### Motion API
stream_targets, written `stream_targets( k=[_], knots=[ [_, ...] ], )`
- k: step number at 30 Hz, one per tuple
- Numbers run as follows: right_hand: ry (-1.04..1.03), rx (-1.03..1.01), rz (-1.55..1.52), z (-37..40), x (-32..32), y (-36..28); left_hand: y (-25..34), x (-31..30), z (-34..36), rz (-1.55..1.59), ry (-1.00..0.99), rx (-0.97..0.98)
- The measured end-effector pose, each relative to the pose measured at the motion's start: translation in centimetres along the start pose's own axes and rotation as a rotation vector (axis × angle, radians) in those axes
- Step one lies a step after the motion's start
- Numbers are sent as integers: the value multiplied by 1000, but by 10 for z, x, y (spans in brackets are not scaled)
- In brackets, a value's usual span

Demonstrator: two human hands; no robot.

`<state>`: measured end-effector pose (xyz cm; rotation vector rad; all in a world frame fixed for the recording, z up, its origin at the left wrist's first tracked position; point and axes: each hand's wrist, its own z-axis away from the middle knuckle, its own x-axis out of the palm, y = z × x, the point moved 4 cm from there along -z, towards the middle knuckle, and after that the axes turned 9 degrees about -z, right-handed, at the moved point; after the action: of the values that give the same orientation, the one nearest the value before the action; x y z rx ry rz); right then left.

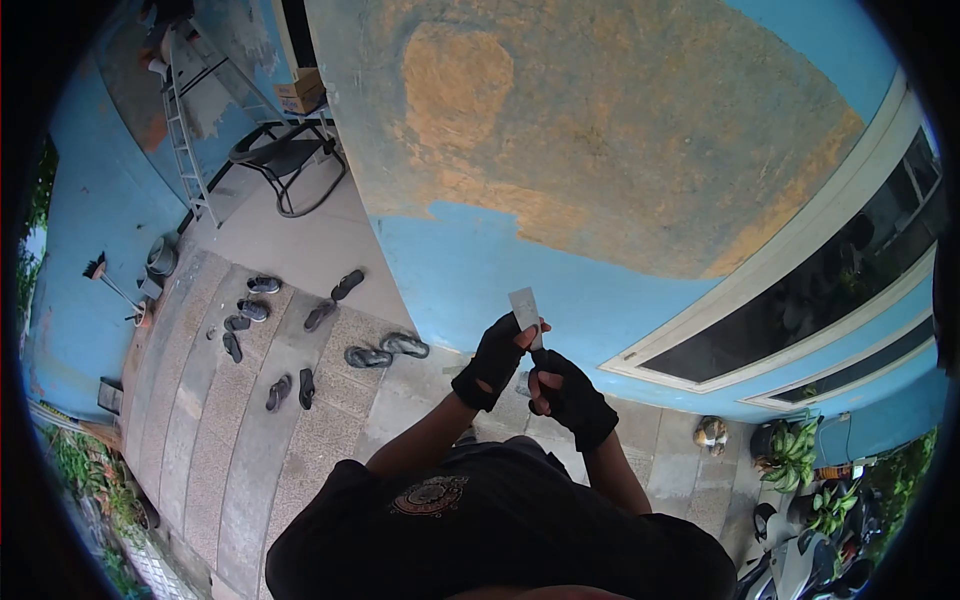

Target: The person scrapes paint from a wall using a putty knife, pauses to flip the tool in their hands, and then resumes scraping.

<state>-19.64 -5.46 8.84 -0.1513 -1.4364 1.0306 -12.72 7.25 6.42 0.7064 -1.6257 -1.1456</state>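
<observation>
Scraper (pixel 524 306) in right hand (pixel 572 396)

One flat scraper (pixel 525 308): dark handle gripped in my gloved right hand (pixel 572 395), blade pinched by my gloved left hand (pixel 492 362). One blue wall (pixel 470 245), patched grey and orange. Footwear (pixel 369 357), assorted, on paving (pixel 325 415). One ladder (pixel 183 140), left of a black chair (pixel 285 155).

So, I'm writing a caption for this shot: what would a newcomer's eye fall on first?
Probably the big grey-and-orange patch on the blue wall, top centre. Next, the flat-bladed scraper near the centre, held in the left hand and right hand, both gloved. Then the footwear scattered over the paving at left.
</observation>
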Motion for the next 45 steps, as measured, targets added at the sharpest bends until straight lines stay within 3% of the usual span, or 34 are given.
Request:
stream_targets(
  k=[3, 9, 15, 19, 22, 27, 29, 33, 35, 39, 41, 43, 45],
  knots=[
    [-156, 74, -229, -13, 1, 5, -2, -5, -8, 51, -24, -29],
    [-102, 124, -377, -43, -3, -7, 5, -7, -27, 207, 23, -39],
    [49, 183, -9, -72, -17, -33, -26, -15, -76, 432, 168, -60],
    [100, 200, 149, -91, -43, -65, -30, 4, -115, 593, 185, -35],
    [132, 195, 317, -108, -60, -94, -42, 12, -151, 805, 39, 70],
    [266, 207, 494, -128, -81, -119, -57, 15, -187, 904, 174, 20],
    [159, 109, 741, -133, -84, -126, -60, 14, -190, 912, 174, 70],
    [189, 19, 919, -138, -89, -118, -59, 10, -188, 936, 231, 87],
    [159, -173, 1108, -133, -84, -121, -55, 17, -183, 894, 182, 53],
    [157, -186, 1225, -137, -89, -109, -43, 13, -179, 928, 191, 11],
    [206, -207, 1067, -131, -84, -111, -39, 18, -176, 894, 213, -10],
    [183, -255, 1178, -135, -76, -112, -42, 12, -176, 881, 194, -4],
    [86, -505, 1310, -140, -72, -107, -45, 5, -177, 875, 176, -1]
  ],
)
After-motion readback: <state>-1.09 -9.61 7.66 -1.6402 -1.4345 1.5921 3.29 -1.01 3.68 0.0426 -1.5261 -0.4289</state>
